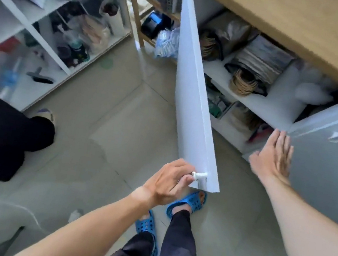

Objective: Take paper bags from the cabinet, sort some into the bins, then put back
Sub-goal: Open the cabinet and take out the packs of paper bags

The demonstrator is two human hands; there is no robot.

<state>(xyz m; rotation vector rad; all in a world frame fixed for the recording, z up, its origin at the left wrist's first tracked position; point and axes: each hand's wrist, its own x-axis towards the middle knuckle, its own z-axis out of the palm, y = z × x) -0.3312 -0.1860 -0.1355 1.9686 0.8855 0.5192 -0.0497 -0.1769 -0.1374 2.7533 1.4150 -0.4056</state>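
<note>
Our left hand [167, 181] gripped the cabinet door [193, 100] by its handle [199, 175]; our right hand [274, 155] hovered open. Paper bags [258, 62] sat shelved inside. We judged the door might swing onto our reaching arm.

Both forearms are bare to the bottom edge of the frame, with no sleeves, watch or rings showing on the left hand [165, 183] or the right hand [274, 155]. Dark trousers [177, 253] cover the legs at the lower centre. On the feet are bright blue perforated slide sandals [189, 203], worn without socks.
</note>
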